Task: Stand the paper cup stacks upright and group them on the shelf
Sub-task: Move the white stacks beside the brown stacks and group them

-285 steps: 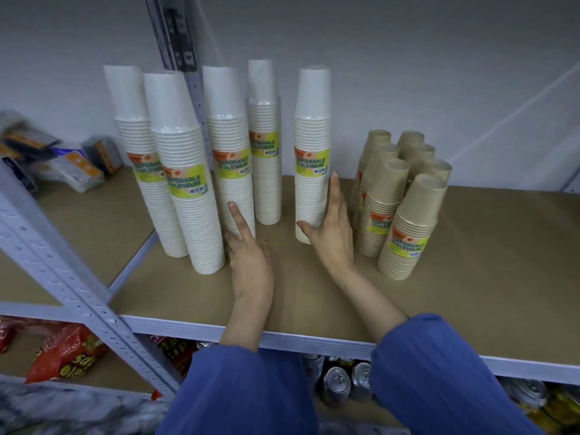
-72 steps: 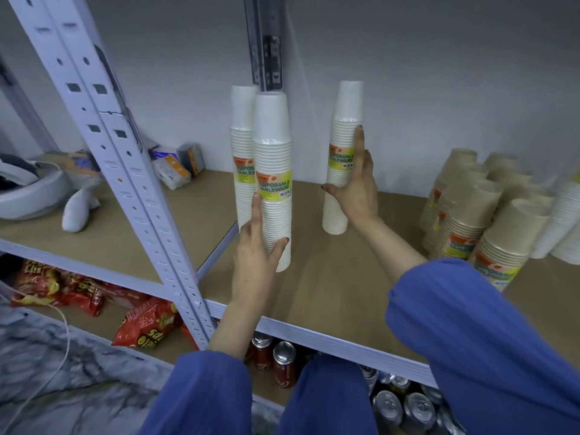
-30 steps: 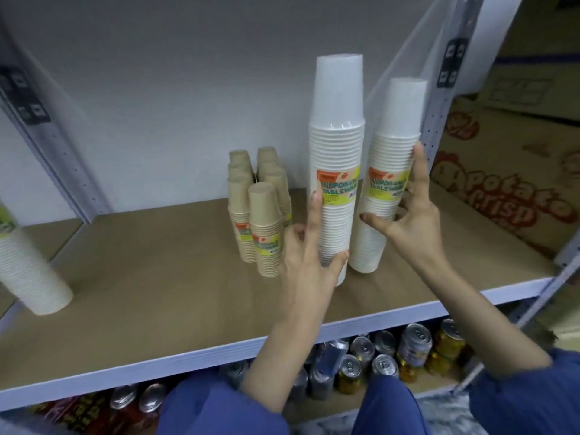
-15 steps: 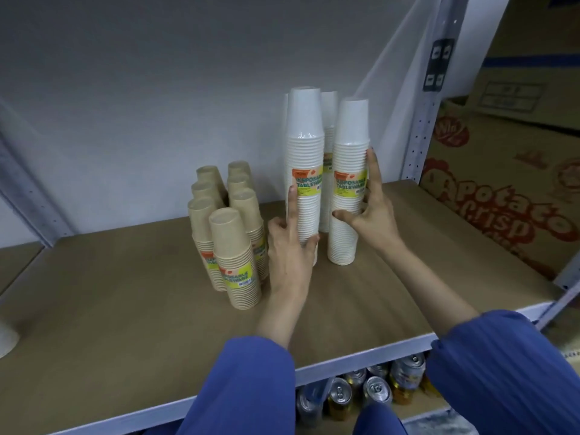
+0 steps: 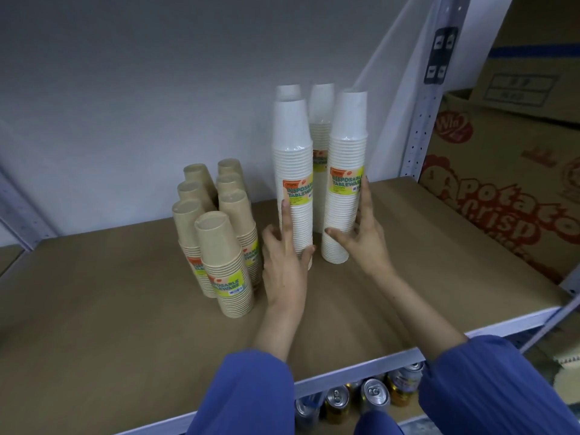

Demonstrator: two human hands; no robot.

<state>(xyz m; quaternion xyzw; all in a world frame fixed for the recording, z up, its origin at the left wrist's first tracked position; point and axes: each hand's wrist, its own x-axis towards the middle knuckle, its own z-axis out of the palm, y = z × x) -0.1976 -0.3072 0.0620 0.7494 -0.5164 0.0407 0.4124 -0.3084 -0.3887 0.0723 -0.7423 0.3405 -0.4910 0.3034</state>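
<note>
Several tall white paper cup stacks stand upright on the brown shelf (image 5: 125,324), close to the back wall. My left hand (image 5: 287,265) grips the lower part of the front left white stack (image 5: 293,171). My right hand (image 5: 365,237) wraps the front right white stack (image 5: 346,158). Both of these stacks rest on the shelf board. Two more white stacks (image 5: 320,120) stand right behind them, partly hidden. A group of several short brown cup stacks (image 5: 219,240) stands just left of my left hand.
A grey upright post (image 5: 430,98) of the rack rises at the right. Behind it sit cardboard boxes (image 5: 508,196) printed with "Potato crisp". Drink cans (image 5: 373,397) stand on the lower level under the shelf's front edge (image 5: 345,375).
Both hands carried two white stacks from the left bay to the right end of the shelf and set them down in front of two others. The view drew closer.
</note>
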